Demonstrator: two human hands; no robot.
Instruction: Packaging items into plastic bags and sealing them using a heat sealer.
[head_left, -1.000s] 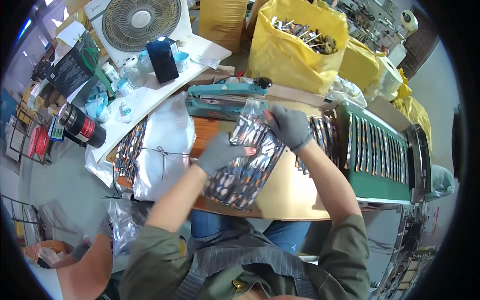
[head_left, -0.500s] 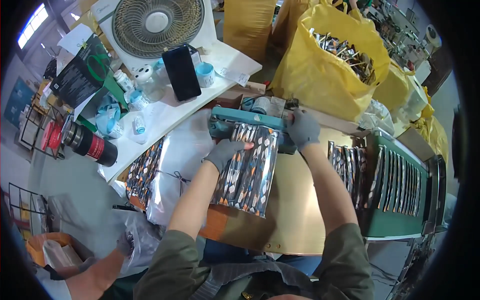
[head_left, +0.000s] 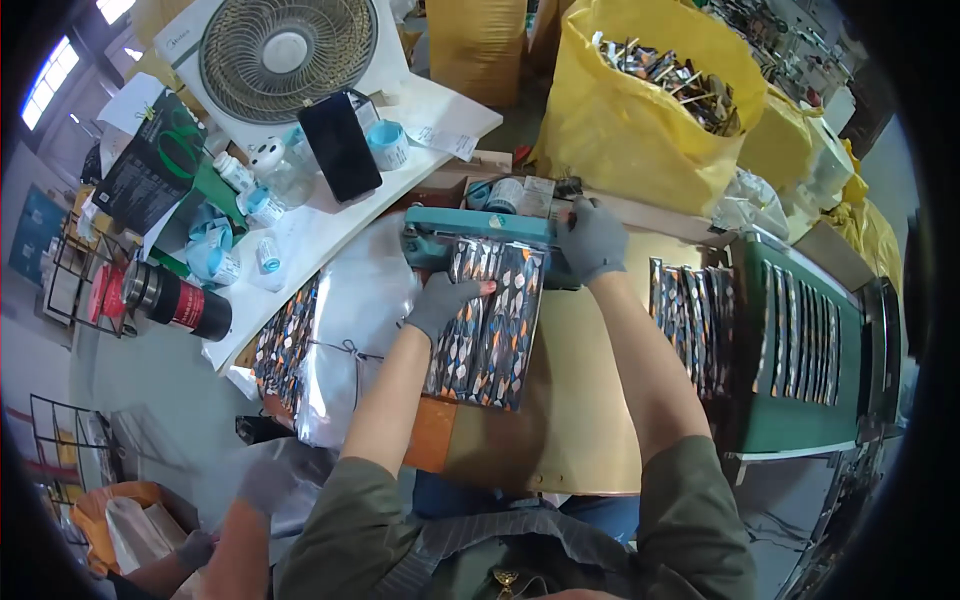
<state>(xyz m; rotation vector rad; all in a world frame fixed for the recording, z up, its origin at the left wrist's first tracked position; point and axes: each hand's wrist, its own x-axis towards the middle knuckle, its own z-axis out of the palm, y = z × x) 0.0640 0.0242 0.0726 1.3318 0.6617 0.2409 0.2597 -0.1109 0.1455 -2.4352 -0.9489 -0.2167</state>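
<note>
Under my left hand (head_left: 445, 304) lies a flat clear bag of dark, patterned stick packets (head_left: 500, 345). My left hand, in a grey glove with a bare fingertip showing, is closed on the bag's left side. The bag's far end meets a teal bar-shaped heat sealer (head_left: 480, 224); whether it lies between the jaws I cannot make out. My right hand (head_left: 594, 240), also grey-gloved, is closed round the right end of the sealer's arm. Its fingertips are partly hidden.
Stick packets (head_left: 690, 325) lie right of my forearm, beside a green belt (head_left: 800, 420) with more. Clear bags (head_left: 350, 330) lie left. A white table (head_left: 330, 235) holds a fan, phone and bottles. A yellow sack (head_left: 640, 140) stands behind; a co-worker's gloved hand (head_left: 268, 482) is lower left.
The whole view has shifted slightly. Both my hands keep their places on the bag and the sealer. Packets on the green belt have shifted, and the co-worker's hand has moved, blurred.
</note>
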